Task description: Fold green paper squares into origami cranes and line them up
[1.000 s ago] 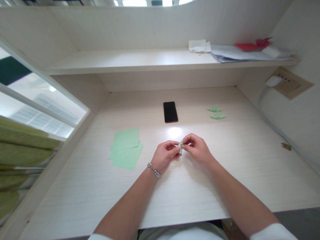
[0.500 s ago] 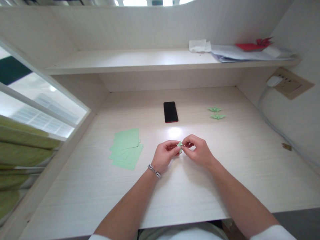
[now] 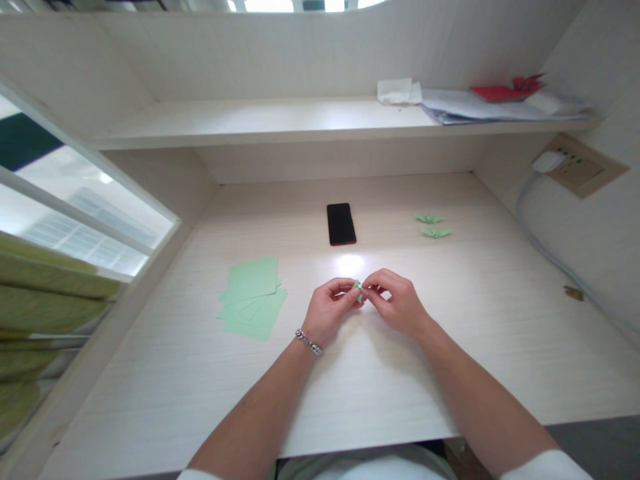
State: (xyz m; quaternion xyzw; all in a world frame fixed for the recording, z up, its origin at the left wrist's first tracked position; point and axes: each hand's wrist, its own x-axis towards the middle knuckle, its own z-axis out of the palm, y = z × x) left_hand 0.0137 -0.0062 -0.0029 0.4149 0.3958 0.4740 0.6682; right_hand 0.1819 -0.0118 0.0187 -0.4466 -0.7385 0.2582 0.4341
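Between my hands is a small piece of folded green paper [image 3: 359, 289], partly covered by fingers. My left hand [image 3: 333, 308], with a chain bracelet at the wrist, is closed on it between thumb and fingers. From the other side my right hand [image 3: 395, 300] pinches the paper's right edge with thumb and forefinger. Two folded green paper cranes [image 3: 436, 233] sit to the far right of my hands. Left of my hands lies a fanned stack of green paper sheets [image 3: 255, 297].
A black phone [image 3: 341, 224] lies on the desk beyond my hands. Above runs a shelf [image 3: 250, 120] bearing papers [image 3: 475, 107] and a red folded paper piece [image 3: 527, 83]. At right, a white cable [image 3: 537, 240] runs from a wall socket [image 3: 585, 167] down along the desk.
The folded green paper has tilted and shifted slightly left in my fingers, and less of it shows. Both hands stay in nearly the same place, still gripping it.
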